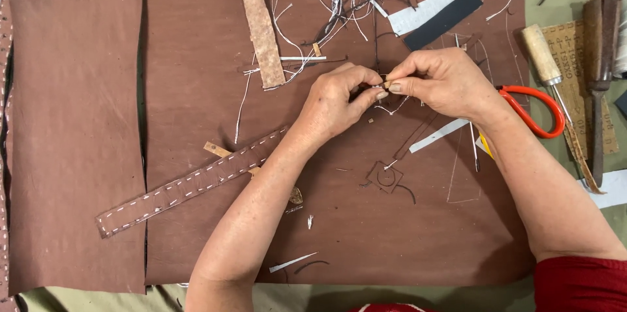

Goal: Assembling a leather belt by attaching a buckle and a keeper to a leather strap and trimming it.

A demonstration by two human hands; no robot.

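You held both hands together over the brown leather sheet (196, 24): left hand (333, 103) and right hand (437, 80) each pinched a tiny tan piece (386, 83) with white thread (392, 108), fingertips meeting to steady it; orange scissors (535, 113) lay beside.

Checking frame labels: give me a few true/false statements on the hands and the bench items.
1. Both hands meet over the brown leather sheet. True.
2. The left hand grips the scissors. False: the orange-handled scissors lie on the sheet's right edge, partly under the right wrist; the left hand pinches a small piece with thread.
3. The stitched leather strap lies left of the left forearm. True.
4. The right hand rests flat and open. False: its fingertips pinch against the left hand's.
5. The black strip lies nearest the person. False: it lies at the far edge.
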